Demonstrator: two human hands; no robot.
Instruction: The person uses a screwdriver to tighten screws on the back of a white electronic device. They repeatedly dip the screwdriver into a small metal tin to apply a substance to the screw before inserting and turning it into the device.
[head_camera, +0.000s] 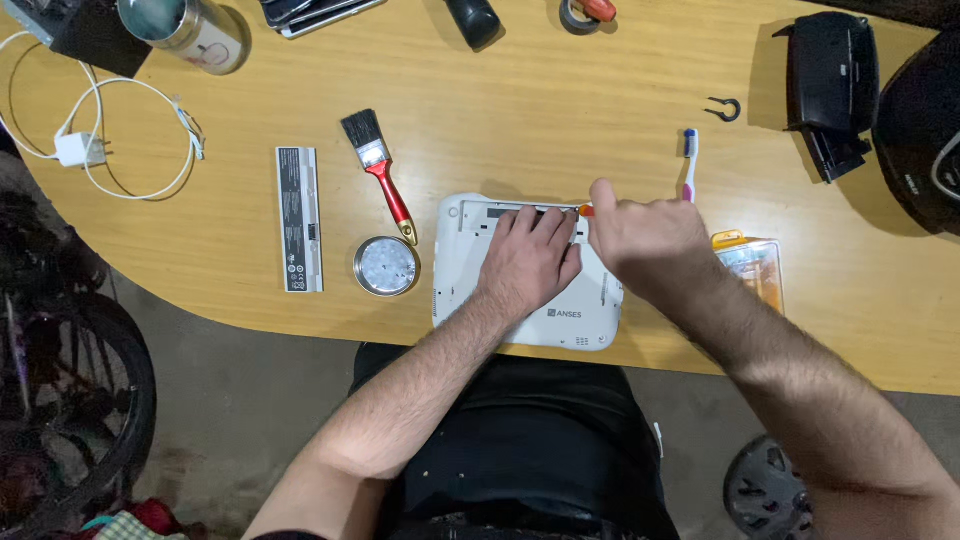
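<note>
While my left hand (530, 262) lies flat and open on the white laptop (527, 275) at the table's (560, 110) near edge, I see my right hand (645, 238) gripping an orange-handled tool (586, 210) against it.

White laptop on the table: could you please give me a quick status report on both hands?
Left hand flat on white laptop, steadying. Right hand gripping orange-handled tool at its top edge. Paintbrush, round tin beside, apart.
</note>
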